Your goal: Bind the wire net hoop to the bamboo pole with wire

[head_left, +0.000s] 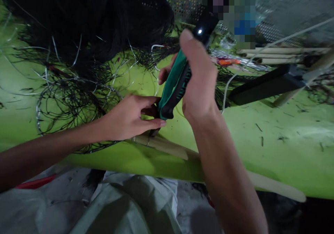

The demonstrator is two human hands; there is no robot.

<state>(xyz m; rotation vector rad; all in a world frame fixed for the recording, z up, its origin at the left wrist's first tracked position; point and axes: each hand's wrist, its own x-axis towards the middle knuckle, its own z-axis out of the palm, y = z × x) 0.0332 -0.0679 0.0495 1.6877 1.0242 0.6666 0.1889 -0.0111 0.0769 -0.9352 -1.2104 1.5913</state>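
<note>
My right hand (200,73) is wrapped around a long green-and-black hand tool (172,84), tilted with its dark end at the top. Lettering runs along its black side; its exact kind is not clear. The thumb and fingers of my left hand (133,117) close on the tool's lower end. Just below lies a pale wooden handle (167,147), with thin wire around it. Black mesh netting (70,101) with a wire hoop (38,115) lies left of the handle, partly behind my left forearm.
A big heap of black netting (86,18) fills the back left of the green table (261,122). To the right are a dark block (266,84), wooden sticks (284,56) and a pale cord (276,40). A perforated grey basket (308,14) stands behind.
</note>
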